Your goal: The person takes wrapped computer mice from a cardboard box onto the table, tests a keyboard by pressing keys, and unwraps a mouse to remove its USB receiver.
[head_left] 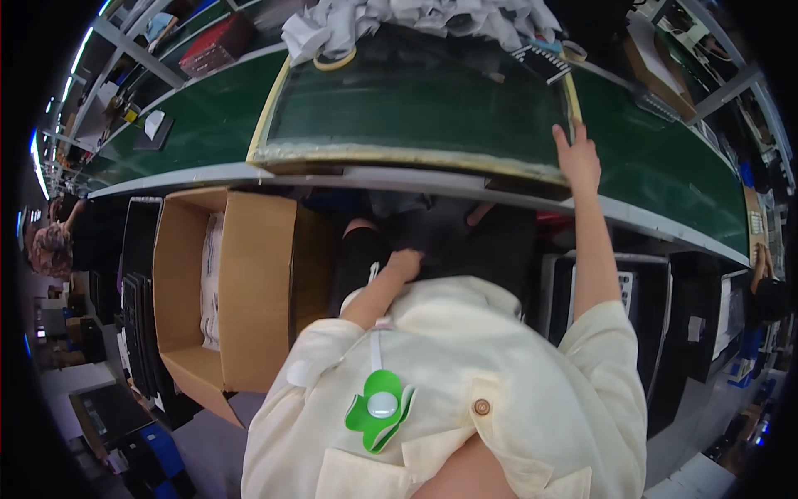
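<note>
A wide rectangular panel with a dark glassy surface and pale yellow edging (399, 156) lies on the green bench in front of me. My right hand (581, 160) rests at its right edge, fingers stretched out and a little apart, touching the edging. My left hand (405, 264) lies low over my lap, well away from the panel. Its fingers look curled in, with nothing visible in them. White crumpled strips (424, 21) are heaped along the panel's far side. A roll of tape (335, 61) sits at the far left corner, and a black-and-white striped piece (542, 64) at the far right.
An open cardboard box (258, 291) stands left of my legs, with dark panels (137, 308) stacked beyond it. Black trays (648, 308) stand at my right. The green bench (199, 116) carries a red box (218, 46) at the far left. Other people's arms (761, 266) show at both sides.
</note>
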Demonstrator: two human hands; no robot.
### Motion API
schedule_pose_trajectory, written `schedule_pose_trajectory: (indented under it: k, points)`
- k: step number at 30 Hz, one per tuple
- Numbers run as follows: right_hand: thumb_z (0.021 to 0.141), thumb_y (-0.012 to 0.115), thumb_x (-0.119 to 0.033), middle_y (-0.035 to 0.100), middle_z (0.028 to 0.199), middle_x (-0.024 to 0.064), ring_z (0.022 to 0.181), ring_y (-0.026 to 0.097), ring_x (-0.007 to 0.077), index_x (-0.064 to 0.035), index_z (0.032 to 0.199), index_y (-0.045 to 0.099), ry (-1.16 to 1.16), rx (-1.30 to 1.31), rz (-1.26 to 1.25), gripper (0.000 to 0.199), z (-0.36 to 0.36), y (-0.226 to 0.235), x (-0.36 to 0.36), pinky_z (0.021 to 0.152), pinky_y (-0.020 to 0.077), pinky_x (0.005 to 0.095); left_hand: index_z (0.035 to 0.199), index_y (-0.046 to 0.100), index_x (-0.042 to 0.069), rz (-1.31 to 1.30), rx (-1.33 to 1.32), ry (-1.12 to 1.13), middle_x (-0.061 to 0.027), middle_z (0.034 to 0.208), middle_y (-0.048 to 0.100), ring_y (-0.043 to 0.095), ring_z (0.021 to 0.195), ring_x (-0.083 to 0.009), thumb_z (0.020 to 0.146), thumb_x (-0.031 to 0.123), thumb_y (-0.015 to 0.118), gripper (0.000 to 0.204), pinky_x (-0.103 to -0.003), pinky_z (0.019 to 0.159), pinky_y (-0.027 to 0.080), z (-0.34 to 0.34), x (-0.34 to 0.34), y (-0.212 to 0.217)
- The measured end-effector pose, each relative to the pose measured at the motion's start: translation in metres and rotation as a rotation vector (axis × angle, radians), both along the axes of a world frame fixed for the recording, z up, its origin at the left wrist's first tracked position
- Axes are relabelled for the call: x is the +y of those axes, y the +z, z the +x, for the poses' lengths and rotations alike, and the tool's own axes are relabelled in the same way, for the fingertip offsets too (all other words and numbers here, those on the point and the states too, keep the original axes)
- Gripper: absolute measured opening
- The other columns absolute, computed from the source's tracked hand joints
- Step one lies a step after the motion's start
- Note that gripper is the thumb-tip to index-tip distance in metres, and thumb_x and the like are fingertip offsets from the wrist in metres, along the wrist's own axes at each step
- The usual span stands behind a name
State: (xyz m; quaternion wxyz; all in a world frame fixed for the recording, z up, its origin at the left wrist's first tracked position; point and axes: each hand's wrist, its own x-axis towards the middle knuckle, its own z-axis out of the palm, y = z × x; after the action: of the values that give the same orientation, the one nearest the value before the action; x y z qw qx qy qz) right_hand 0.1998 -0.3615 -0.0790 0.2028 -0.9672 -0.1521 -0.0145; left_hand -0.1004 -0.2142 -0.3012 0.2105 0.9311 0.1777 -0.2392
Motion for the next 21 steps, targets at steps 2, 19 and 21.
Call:
schedule_pose_trajectory:
  k: [2,19,21]
  points:
    - [0.085,0.042,-0.053,0.053,0.105,0.025,0.094,0.056,0.0427,-0.0197,0.131,0.038,0.05,-0.055,0.017,0.057,-0.005,-0.004,-0.001,0.08,0.0457,0.0473,0.096,0.063,0.007,0.161,0.033,-0.19,-0.0169,0.091,0.064,0.062,0.088,-0.0312,0.079,0.011,0.047,0.023,-0.043,0.073,0.05,0.01,-0.006,-0.017]
    - [0.081,0.054,-0.025,0.046,0.113,0.0255,0.101,0.048,0.0424,0.0013,0.126,0.04,0.03,0.156,-0.016,0.055,-0.02,0.013,-0.009,0.086,0.0398,0.0422,0.114,0.056,0.005,-0.279,0.248,0.001,-0.019,0.112,0.057,0.057,0.101,-0.0325,0.081,0.016,0.051,0.035,-0.041,0.086,0.045,0.108,0.078,-0.018]
    - [0.08,0.054,-0.022,0.045,0.113,0.0257,0.102,0.047,0.0422,0.0025,0.126,0.039,0.001,0.161,0.033,0.055,-0.014,0.012,-0.011,0.088,0.0378,0.0431,0.114,0.056,0.005,-0.295,0.268,0.007,-0.0189,0.113,0.056,0.057,0.101,-0.0326,0.081,0.016,0.051,0.035,-0.041,0.086,0.044,0.114,0.087,-0.009]
